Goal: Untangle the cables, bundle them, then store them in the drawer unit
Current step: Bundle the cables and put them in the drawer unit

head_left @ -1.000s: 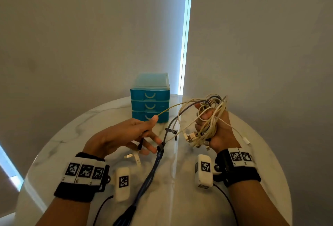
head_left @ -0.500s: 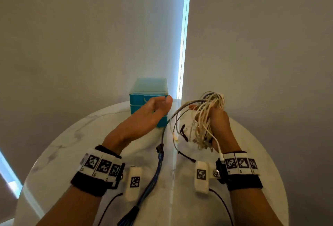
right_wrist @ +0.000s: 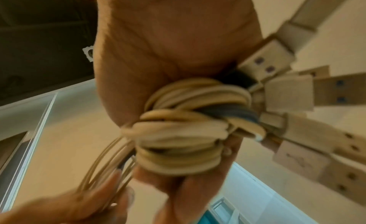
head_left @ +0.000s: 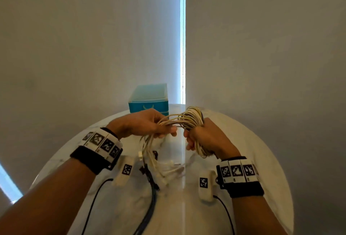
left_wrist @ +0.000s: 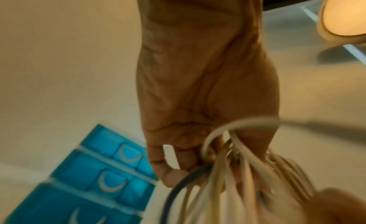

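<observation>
With my right hand clenched around the coiled cables above the bench and my left hand pinching their loose strands at 9 o'clock, I fear dangling USB plugs could snag and unravel the coil.

Both my hands are up off the table, and the cables stretch across the small gap between them, so nothing passes straight through there. My left hand grips the strands, its fingers curled round them; my right hand is wrapped in the coil. Just beyond my left fingers stands the drawer unit, blocking the way forward on that side. Below my fingers, loose ends and plugs dangle to the table, with a blue cable running back toward me. Bare table lies right of my right fingers and left of my left.
</observation>
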`<state>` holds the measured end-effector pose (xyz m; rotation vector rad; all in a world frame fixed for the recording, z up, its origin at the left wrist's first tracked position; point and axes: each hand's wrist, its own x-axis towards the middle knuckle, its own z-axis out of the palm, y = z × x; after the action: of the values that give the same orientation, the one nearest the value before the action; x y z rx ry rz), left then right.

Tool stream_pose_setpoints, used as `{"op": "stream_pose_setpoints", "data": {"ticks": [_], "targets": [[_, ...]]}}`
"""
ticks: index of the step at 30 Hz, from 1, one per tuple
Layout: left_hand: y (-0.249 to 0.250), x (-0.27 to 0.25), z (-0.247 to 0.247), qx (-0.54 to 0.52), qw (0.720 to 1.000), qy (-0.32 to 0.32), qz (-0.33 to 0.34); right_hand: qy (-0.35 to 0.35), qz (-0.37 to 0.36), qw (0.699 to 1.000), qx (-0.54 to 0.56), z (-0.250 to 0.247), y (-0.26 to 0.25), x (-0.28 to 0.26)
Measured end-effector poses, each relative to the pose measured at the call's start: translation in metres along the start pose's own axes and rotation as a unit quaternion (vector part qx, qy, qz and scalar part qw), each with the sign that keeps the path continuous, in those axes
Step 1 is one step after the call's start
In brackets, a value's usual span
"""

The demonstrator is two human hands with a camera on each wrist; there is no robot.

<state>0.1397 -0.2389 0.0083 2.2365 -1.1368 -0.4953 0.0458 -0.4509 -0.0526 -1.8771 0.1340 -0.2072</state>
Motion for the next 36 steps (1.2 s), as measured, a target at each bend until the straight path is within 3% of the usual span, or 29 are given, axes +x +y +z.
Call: {"op": "stream_pose_setpoints", "data": {"ticks": [3, 7, 13, 17, 21, 26, 30, 36], "targets": [[-0.025, -0.006, -0.002, -0.113, 0.993, 0.026, 0.030, -0.094, 0.021, 0.994, 0.052, 0.001, -0.001, -0.003], [-0.030, -0.008, 0.008, -0.292, 0.954, 0.017, 0.061, -0.192, 0.015, 0.977, 0.092, 0.001, -0.003, -0.008], [-0.011, 0.001, 0.018, -0.268, 0.955, 0.124, 0.034, -0.188, 0.027, 0.980, 0.051, 0.009, 0.001, -0.006], [-0.005, 0.011, 0.030, -0.277, 0.940, 0.198, 0.013, -0.145, 0.033, 0.986, 0.076, 0.028, 0.000, -0.004], [0.003, 0.019, 0.040, -0.246, 0.943, 0.225, -0.006, -0.086, 0.069, 0.988, 0.110, 0.038, -0.003, -0.002], [0.015, 0.019, 0.038, -0.168, 0.947, 0.269, -0.042, -0.042, 0.019, 0.988, 0.147, 0.051, -0.006, -0.001], [0.014, 0.019, 0.044, -0.136, 0.954, 0.264, -0.036, 0.028, -0.047, 0.991, 0.123, 0.060, -0.004, -0.003], [0.017, 0.024, 0.037, -0.170, 0.957, 0.206, -0.108, 0.109, -0.054, 0.988, 0.094, 0.050, -0.002, 0.002]]}}
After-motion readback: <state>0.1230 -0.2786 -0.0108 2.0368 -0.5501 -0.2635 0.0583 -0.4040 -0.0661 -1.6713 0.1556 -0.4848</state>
